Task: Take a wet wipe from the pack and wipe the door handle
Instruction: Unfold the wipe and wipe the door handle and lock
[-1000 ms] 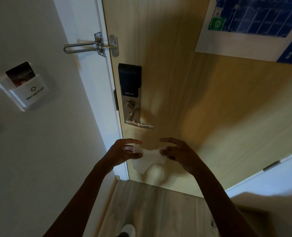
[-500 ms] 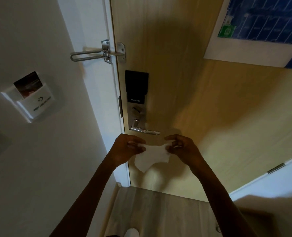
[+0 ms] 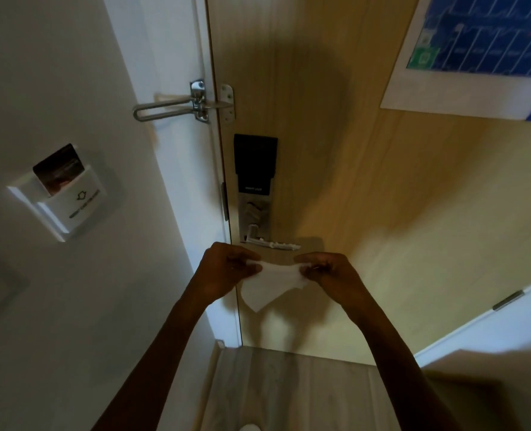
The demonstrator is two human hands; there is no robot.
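A white wet wipe hangs stretched between both hands, its lower corner drooping. My left hand pinches its left edge and my right hand pinches its right edge. Just above the hands, the silver lever door handle sticks out to the right from a metal lock plate on the wooden door. The hands are close below the handle and do not touch it. No wipe pack is in view.
A black smart-lock panel sits above the handle, and a silver swing-bar guard bridges door and white frame. A key-card holder is on the left wall. A blue poster hangs at upper right. Wood floor lies below.
Both hands have risen with the wipe to just under the handle and pulled it wider apart. The view has tilted, so the door fittings sit lower in frame.
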